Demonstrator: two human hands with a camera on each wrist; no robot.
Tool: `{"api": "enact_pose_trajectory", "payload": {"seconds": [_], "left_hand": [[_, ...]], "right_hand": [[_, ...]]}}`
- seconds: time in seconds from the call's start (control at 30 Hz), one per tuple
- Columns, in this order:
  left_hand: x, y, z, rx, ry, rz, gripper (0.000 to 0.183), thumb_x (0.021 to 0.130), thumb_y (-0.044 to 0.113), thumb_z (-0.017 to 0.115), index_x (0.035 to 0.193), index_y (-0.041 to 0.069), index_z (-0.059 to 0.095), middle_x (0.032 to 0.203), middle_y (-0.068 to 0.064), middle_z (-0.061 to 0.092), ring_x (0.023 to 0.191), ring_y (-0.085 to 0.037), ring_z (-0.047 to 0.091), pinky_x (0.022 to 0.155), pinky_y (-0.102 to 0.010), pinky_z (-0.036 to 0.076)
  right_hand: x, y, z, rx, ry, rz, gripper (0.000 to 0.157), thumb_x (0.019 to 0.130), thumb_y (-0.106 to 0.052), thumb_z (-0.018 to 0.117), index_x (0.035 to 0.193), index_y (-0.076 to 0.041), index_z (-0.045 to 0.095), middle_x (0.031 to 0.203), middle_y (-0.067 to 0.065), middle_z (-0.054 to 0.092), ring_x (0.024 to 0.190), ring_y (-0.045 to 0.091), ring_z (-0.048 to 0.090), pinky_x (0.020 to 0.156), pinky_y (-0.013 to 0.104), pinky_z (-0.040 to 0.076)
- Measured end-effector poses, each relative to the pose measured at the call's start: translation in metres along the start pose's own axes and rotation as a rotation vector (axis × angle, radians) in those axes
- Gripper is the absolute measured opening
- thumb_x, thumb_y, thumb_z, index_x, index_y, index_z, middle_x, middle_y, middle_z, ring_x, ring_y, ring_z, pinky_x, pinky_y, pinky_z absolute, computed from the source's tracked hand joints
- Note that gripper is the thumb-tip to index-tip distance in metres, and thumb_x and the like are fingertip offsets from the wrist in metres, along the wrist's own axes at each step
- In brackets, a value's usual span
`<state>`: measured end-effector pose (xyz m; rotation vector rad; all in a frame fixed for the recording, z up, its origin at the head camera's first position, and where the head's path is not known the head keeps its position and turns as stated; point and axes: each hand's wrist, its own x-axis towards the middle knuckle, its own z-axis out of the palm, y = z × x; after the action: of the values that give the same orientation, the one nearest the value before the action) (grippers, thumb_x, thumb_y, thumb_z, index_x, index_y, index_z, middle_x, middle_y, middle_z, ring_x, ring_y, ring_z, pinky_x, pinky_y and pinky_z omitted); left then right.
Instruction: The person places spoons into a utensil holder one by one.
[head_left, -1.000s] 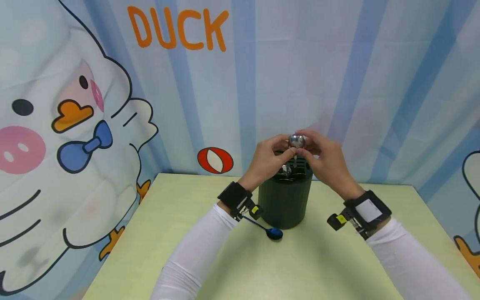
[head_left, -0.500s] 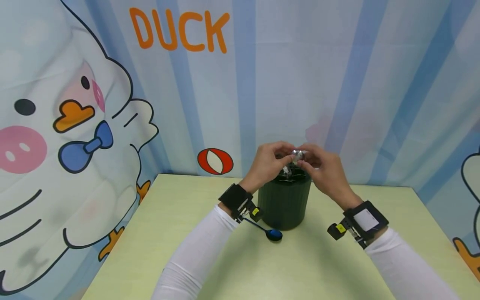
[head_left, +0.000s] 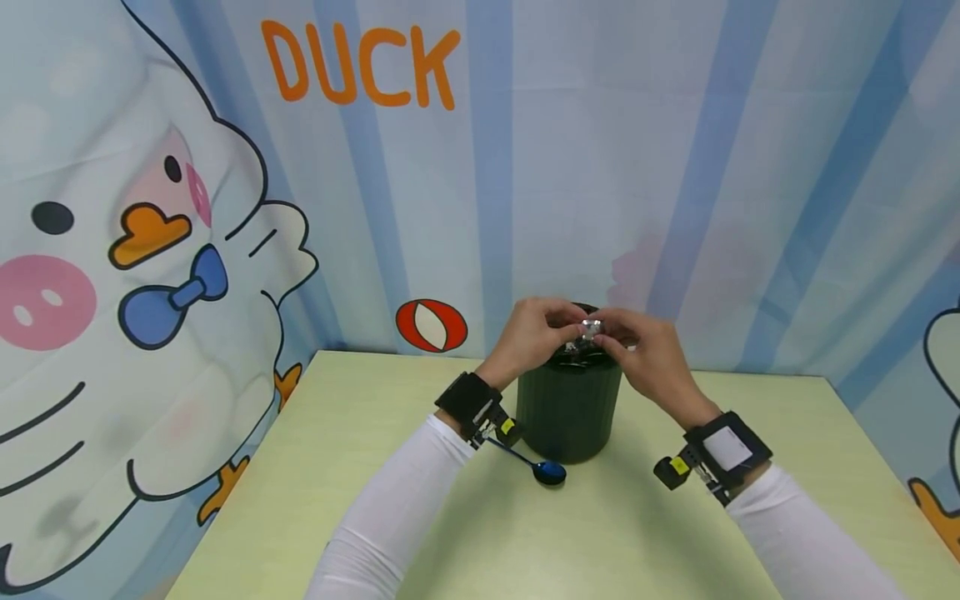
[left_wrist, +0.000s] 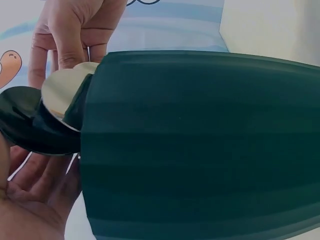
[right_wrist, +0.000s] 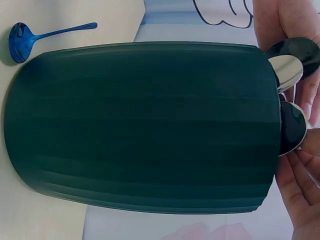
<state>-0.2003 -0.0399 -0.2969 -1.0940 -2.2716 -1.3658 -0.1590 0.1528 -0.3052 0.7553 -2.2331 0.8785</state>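
Note:
A dark green ribbed utensil holder [head_left: 568,412] stands upright on the table, several spoon bowls sticking out of its top. My left hand [head_left: 532,337] and right hand [head_left: 654,354] meet over the rim, thumbs and fingertips pinching a silver spoon [head_left: 592,327] by its bowl from both sides. Its handle is hidden behind the holder's wall. From the left wrist, a pale shiny spoon bowl [left_wrist: 62,92] overlaps a darker spoon bowl [left_wrist: 20,107] at the opening. In the right wrist view, my right thumb [right_wrist: 311,141] lies at the edge of a dark-reflecting bowl [right_wrist: 292,127].
A blue spoon [head_left: 550,473] lies on the pale yellow table [head_left: 420,517] in front of the holder, its handle pointing left behind the left wrist camera. A cartoon-printed curtain [head_left: 570,150] hangs close behind the table's back edge.
Both hands have come down together with the silver spoon; its bowl, earlier well above the rim with the handle showing, now sits low at the holder's opening. The blue spoon has not moved.

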Motion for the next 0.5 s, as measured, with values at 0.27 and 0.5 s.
{"api": "enact_pose_trajectory", "payload": {"seconds": [0.27, 0.5], "left_hand": [[-0.0035, -0.0024, 0.0032, 0.040, -0.024, -0.027, 0.012, 0.087, 0.015, 0.065, 0.097, 0.014, 0.070, 0.094, 0.004, 0.065, 0.081, -0.002, 0.056, 0.068, -0.019, 0.050], [-0.0049, -0.0069, 0.0037, 0.021, -0.017, -0.005, 0.012, 0.088, 0.013, 0.063, 0.098, 0.013, 0.070, 0.095, 0.003, 0.065, 0.082, -0.002, 0.056, 0.068, -0.020, 0.050]], "right_hand": [[-0.0061, 0.0040, 0.0032, 0.004, -0.009, 0.021, 0.024, 0.084, -0.009, 0.067, 0.107, -0.015, 0.064, 0.091, -0.001, 0.067, 0.078, 0.008, 0.061, 0.064, 0.035, 0.055], [-0.0076, 0.0072, 0.0049, -0.026, -0.009, 0.056, 0.022, 0.086, -0.014, 0.066, 0.108, -0.016, 0.065, 0.089, 0.001, 0.068, 0.077, 0.014, 0.061, 0.061, 0.040, 0.054]]}}
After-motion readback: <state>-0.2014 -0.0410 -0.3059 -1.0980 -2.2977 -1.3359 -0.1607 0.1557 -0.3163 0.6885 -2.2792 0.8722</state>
